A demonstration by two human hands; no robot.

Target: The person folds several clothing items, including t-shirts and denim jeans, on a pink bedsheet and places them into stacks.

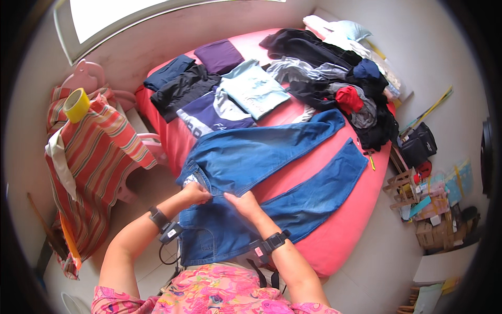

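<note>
A pair of blue jeans (251,153) lies spread over the near side of a bed with a pink sheet (337,239), legs apart and pointing right. Its waist end is toward my body. With curled fingers, my left hand (196,193) grips the denim at the fly, beside the patterned pocket lining (192,176). My right hand (244,204) pinches the jeans near the crotch, thumb extended toward the left hand. Just beyond the jeans are a navy, grey and white shirt (219,114) and a folded pale blue T-shirt (253,88).
Folded black (184,90), dark blue (168,72) and purple garments (219,56) sit at the far left of the bed. A loose clothes heap (325,78) covers its far right. Left stands a pink chair (127,192) under striped cloth (90,157) with yellow tape (76,105). Boxes (431,231) crowd the right floor.
</note>
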